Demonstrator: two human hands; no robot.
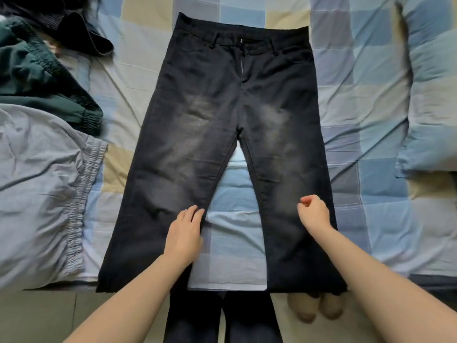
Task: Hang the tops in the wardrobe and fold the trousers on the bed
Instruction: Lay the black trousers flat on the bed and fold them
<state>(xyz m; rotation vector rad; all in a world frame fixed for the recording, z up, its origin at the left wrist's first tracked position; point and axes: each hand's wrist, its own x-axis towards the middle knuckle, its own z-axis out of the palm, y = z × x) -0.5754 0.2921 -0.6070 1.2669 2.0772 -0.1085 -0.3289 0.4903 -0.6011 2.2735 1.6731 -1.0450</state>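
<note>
Here: dark trousers (230, 134) spread flat on checked bed (358, 120); left hand (184, 233) flat, pressing left leg's inner edge; right hand (314, 214) loosely clenched, holding nothing, over other leg.

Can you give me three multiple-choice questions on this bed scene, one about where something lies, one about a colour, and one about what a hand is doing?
1. Where does the grey garment lie, seen from the head camera?
A. left of the dark trousers
B. on top of the dark trousers
C. right of the dark trousers

2. What colour is the crumpled garment above the grey one?
A. red
B. dark green
C. white

3. What is the left hand doing?
A. lifting the waistband
B. holding a hanger
C. resting flat on a trouser leg

Answers:
1 A, it sits at the bed's left edge beside the dark trousers.
2 B, its elastic cuff shows dark green.
3 C, the fingers lie straight at the leg's inner edge.
</note>
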